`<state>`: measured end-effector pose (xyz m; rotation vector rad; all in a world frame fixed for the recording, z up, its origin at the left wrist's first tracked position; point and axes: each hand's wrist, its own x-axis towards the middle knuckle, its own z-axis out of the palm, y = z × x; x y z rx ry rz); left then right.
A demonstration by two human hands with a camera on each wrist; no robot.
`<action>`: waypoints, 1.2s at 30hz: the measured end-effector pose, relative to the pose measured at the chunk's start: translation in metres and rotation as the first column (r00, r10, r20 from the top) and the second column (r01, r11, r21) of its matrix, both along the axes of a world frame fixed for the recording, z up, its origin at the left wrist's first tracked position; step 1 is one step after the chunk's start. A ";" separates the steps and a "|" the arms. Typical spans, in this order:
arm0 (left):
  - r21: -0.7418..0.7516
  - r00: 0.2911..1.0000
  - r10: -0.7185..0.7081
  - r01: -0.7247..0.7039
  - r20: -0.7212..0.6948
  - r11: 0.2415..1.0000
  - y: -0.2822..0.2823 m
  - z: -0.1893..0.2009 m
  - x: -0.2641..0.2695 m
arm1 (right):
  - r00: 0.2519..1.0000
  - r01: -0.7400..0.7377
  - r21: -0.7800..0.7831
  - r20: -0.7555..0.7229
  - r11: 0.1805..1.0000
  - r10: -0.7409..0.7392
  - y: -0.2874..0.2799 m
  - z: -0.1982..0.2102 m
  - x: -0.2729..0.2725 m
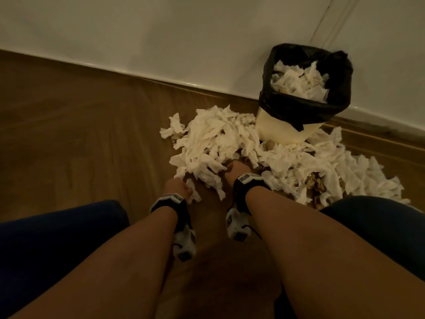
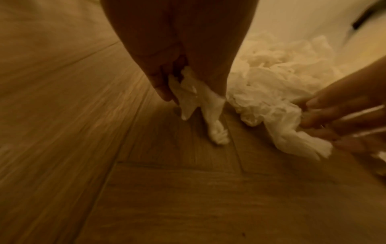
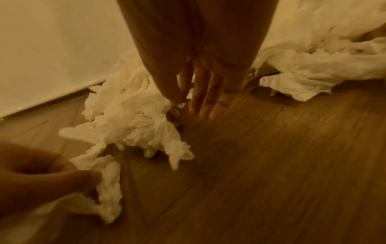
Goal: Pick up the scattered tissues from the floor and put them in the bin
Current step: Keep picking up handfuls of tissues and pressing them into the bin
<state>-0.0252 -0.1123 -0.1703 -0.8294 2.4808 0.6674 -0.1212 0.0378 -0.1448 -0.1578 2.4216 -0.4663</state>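
Observation:
A heap of crumpled white tissues (image 1: 301, 162) covers the wooden floor in front of a white bin (image 1: 285, 127) with a black liner. More tissues (image 1: 299, 82) fill the bin. My left hand (image 1: 181, 188) pinches a twisted tissue (image 2: 208, 107) between thumb and fingers (image 2: 163, 89), and it dangles just above the floor. My right hand (image 1: 231, 170) is at the heap's near edge. Its thumb (image 3: 173, 92) pinches a big clump of tissues (image 3: 129, 122) against the index finger while the other fingers point down. Strands of that clump (image 1: 211, 143) hang loose.
A white wall (image 1: 161, 31) with a skirting board runs behind the bin. Bare wooden floor (image 1: 80, 134) stretches to the left. My knees in dark blue (image 1: 46, 238) flank both forearms. Brownish scraps (image 1: 312, 180) lie among the tissues on the right.

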 end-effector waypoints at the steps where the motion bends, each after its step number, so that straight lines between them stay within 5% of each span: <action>1: 0.025 0.998 0.068 -0.068 0.003 0.997 -0.002 0.000 0.002 | 0.999 0.015 -0.025 0.036 1.000 -0.014 -0.005 -0.001 0.003; 5: 0.178 0.944 0.323 -0.306 -0.071 0.935 -0.001 -0.001 0.010 | 0.993 0.025 -0.069 0.114 0.997 -0.018 -0.021 -0.009 0.011; 9: 0.244 0.926 0.365 -0.334 -0.094 0.911 -0.004 0.000 0.013 | 0.993 -0.011 -0.067 0.115 0.998 0.018 -0.034 -0.011 0.013; 11: 0.273 0.842 0.528 -0.485 -0.112 0.831 -0.008 0.004 0.019 | 0.996 -0.018 -0.044 0.084 0.999 0.022 -0.039 -0.014 0.015; 15: 0.307 0.765 0.641 -0.598 -0.054 0.740 -0.018 0.007 0.023 | 0.998 -0.030 0.068 0.062 0.997 0.026 -0.041 -0.019 0.016; 19: 0.250 0.796 0.599 -0.565 -0.087 0.786 -0.025 0.007 0.026 | 0.996 -0.048 0.124 0.081 0.991 0.038 -0.040 -0.015 0.014; 22: 0.362 0.729 0.684 -0.634 -0.016 0.683 -0.020 0.012 0.026 | 0.975 0.090 0.013 0.203 0.996 -0.091 -0.032 -0.009 0.013; 26: 0.447 0.606 0.792 -0.731 0.076 0.516 -0.015 0.024 0.021 | 0.971 -0.007 0.198 0.238 0.980 -0.041 -0.019 -0.003 0.009; 29: 0.458 0.664 0.744 -0.685 0.072 0.567 -0.017 0.013 0.015 | 0.958 -0.074 0.124 0.286 0.989 0.036 -0.002 0.003 0.005; 31: 0.587 0.545 0.835 -0.701 0.076 0.405 -0.013 0.022 0.015 | 0.922 0.144 -0.055 0.371 0.988 -0.114 0.006 0.015 0.003; 33: 0.630 0.524 0.845 -0.692 0.104 0.352 -0.010 0.025 0.018 | 0.827 0.421 -0.126 0.460 0.898 -0.323 0.013 0.022 0.001; 36: 0.678 0.544 0.835 -0.644 0.081 0.354 -0.005 0.030 0.018 | 0.789 0.491 -0.124 0.483 0.862 -0.380 0.020 0.038 -0.002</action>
